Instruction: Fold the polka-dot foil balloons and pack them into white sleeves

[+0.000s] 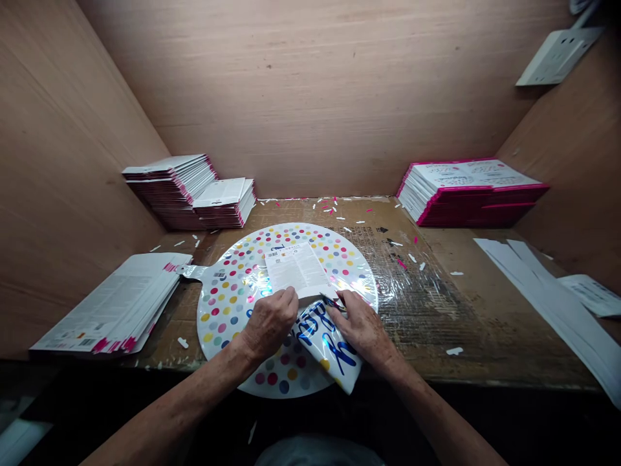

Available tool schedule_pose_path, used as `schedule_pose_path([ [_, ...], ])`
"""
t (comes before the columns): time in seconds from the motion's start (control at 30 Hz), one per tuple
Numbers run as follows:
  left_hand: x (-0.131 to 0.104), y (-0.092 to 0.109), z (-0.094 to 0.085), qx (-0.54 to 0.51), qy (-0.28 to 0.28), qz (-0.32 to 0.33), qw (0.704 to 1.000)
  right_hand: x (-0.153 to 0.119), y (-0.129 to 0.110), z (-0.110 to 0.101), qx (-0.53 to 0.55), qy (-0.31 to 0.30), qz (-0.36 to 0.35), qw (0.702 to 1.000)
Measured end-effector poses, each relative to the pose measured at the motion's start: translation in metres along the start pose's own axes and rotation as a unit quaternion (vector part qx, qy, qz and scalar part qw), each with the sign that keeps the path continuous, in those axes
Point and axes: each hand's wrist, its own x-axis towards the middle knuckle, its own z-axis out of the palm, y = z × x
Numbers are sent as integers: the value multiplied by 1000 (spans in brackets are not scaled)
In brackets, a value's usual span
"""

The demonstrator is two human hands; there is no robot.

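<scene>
Plywood walls [310, 97] box in a cardboard-topped bench [436, 323]. Left hand [270, 323] pinches one white sleeve [297, 268], right hand [361, 327] grips one folded foil [330, 349] at its lower edge. Both cover part of one flat dotted balloon [237, 291]. Three card stacks [169, 194] sit left of the hands, one pink-edged stack [473, 194] beyond the right.

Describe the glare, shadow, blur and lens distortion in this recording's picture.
Head view: white glare on the clear plastic film and the right side of the round, white, dotted foil sheet; deep shadow along the bottom edge; pale wooden side walls splay outward, suggesting a wide lens; hardly any motion blur; fine print on the white paper card is unreadable.
</scene>
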Motion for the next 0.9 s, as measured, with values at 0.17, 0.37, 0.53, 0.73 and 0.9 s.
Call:
schedule_pose_path([
  [0.17,9,-7,-7,5,-6,8,1000,12,-10,-6,-19,-52,54,997],
  [0.37,20,-6,-17,-33,-23,-32,999,20,-18,-4,-35,-38,61,997],
  [0.53,21,-5,-17,-54,-20,-48,997,20,-17,-8,16,-57,57,997],
  [0.73,14,-3,-9,-32,-8,-37,999,21,-11,-13,82,-58,41,994],
  [0.9,16,-3,-11,-29,1,-22,999,26,-10,-4,-9,-41,75,996],
])
